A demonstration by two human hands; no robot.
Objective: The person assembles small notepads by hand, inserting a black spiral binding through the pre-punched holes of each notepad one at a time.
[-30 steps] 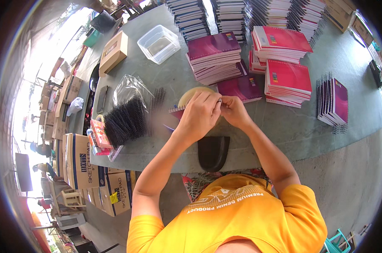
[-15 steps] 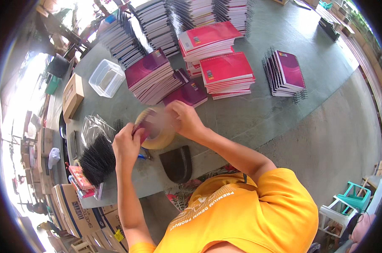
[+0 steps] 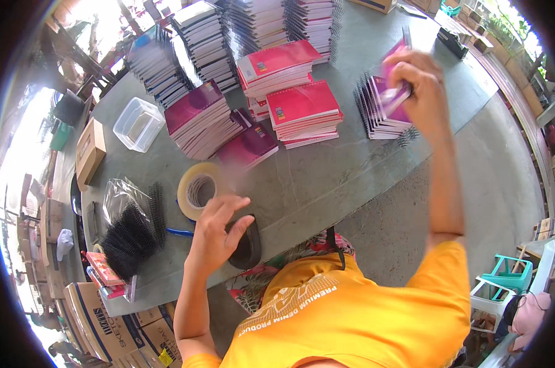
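Note:
My right hand [image 3: 421, 86] is raised at the right, fingers curled round a purple notebook [image 3: 395, 60], which is tilted and blurred. Just beneath it stands a stack of purple wire-bound notebooks [image 3: 375, 110], partly hidden by the hand. My left hand [image 3: 215, 236] holds nothing, its thumb and fingers apart. It hovers beside a roll of clear tape [image 3: 189, 190] and a dark flat rounded piece [image 3: 247, 248]. Purple covered booklets [image 3: 194, 110] sit stacked further off, with one purple booklet [image 3: 248, 147] at their foot. Stacked red booklets [image 3: 305, 104] are to their right.
Tall rows of wire-bound notebooks [image 3: 207, 46] line the far side. On the left are a clear plastic box [image 3: 123, 130], a cardboard box [image 3: 90, 150], black binding wires [image 3: 130, 236] and a blue-handled tool [image 3: 180, 232]. The table edge [image 3: 351, 211] slants rightward.
My right hand has swung from beside my left hand out to the stack at the right, carrying a notebook. My left hand has let go and opened, moving slightly right and nearer me.

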